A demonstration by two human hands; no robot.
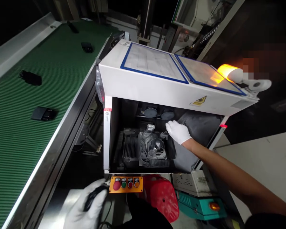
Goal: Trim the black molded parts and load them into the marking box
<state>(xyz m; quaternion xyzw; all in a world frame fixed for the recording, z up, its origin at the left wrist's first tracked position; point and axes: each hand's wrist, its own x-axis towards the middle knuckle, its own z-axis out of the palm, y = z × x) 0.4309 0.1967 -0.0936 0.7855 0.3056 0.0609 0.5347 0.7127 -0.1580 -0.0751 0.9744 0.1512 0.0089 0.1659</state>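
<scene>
My right hand (pixel 178 131), in a white glove, reaches into the open front of a white machine cabinet (pixel 143 86). Its fingers are pinched on a small dark part just right of the black fixture (pixel 147 149) inside. A clear, shiny piece sits in that fixture. My left hand (pixel 89 206), also gloved, hangs low near the bottom edge, its fingers curled round a small black part. It is just left of an orange button box (pixel 125 184).
A green conveyor belt (pixel 21 105) runs along the left with several black parts on it. A lit amber lamp (pixel 226 70) sits on the cabinet's right corner. A red plastic object (pixel 163 195) and a teal unit (pixel 200 205) stand below.
</scene>
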